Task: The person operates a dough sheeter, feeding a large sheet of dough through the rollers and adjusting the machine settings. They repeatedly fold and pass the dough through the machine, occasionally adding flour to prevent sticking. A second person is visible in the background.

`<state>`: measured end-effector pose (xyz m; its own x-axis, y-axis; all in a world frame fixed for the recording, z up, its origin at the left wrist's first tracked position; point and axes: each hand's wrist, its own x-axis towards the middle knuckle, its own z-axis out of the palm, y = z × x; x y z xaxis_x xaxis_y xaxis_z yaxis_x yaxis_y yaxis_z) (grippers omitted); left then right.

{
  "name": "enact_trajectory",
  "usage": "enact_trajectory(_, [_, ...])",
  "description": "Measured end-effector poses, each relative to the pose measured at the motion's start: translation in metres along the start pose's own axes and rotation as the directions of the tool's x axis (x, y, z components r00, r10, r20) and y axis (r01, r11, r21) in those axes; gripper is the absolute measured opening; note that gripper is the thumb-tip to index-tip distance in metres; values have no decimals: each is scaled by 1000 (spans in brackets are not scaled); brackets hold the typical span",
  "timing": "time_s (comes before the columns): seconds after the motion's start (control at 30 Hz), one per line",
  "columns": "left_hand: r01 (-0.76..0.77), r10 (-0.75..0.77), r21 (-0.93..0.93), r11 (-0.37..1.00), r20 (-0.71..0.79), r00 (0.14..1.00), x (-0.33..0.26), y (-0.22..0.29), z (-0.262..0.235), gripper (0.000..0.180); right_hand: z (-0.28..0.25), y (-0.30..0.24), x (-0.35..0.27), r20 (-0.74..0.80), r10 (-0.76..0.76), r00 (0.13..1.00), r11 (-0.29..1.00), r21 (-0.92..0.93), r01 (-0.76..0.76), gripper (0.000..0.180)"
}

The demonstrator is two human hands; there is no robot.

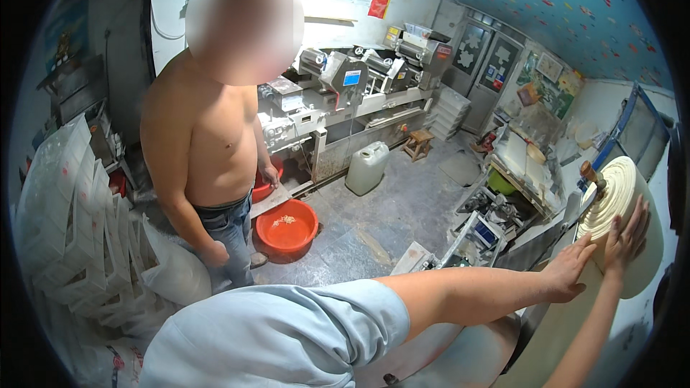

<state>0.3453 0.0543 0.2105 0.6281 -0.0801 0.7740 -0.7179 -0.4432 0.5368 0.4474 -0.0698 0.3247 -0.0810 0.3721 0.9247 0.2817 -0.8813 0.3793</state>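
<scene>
A thick cream-coloured roll of dough sheet (pixel 650 255), wound in layers around a wooden rod (pixel 591 172), stands at the right. My left hand (pixel 568 273) reaches across to it, fingers stretched out against its lower edge near the hanging sheet. Beside it, my right hand (pixel 625 237) rests with spread fingers on the roll's layered end. Neither hand is wrapped around anything. A smooth pale sheet (pixel 568 330) runs down below the roll, partly covered by my forearms.
Another person (pixel 208 129) stands at the left, beside stacked white crates (pixel 65 201). A red basin (pixel 287 233) with pale scraps sits on the floor near a white jerrycan (pixel 367 167). A long roller machine (pixel 352 93) lines the far wall; a small wooden stool (pixel 418 144) stands beyond.
</scene>
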Motion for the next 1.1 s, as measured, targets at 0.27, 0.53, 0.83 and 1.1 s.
enact_trajectory(0.27, [-59, 49, 192, 980, 54, 997, -6, 3, -9, 93, 1, 9, 54, 133, 153, 979, 974, -187, -126, 57])
enact_trajectory(0.53, [4, -10, 134, 991, 42, 999, -4, -5, 2, 92, -7, -23, 1, 15, 68, 998, 997, -41, -67, 63])
enact_trajectory(0.83, [-68, 61, 202, 977, 40, 997, -7, 3, -3, 92, 29, 33, 39, 264, 1, 965, 1000, -28, 6, 57])
enact_trajectory(1.1, [-53, 56, 201, 978, -6, 998, -3, 1, 1, 87, 39, 44, 52, 358, 6, 934, 1000, 25, -16, 55])
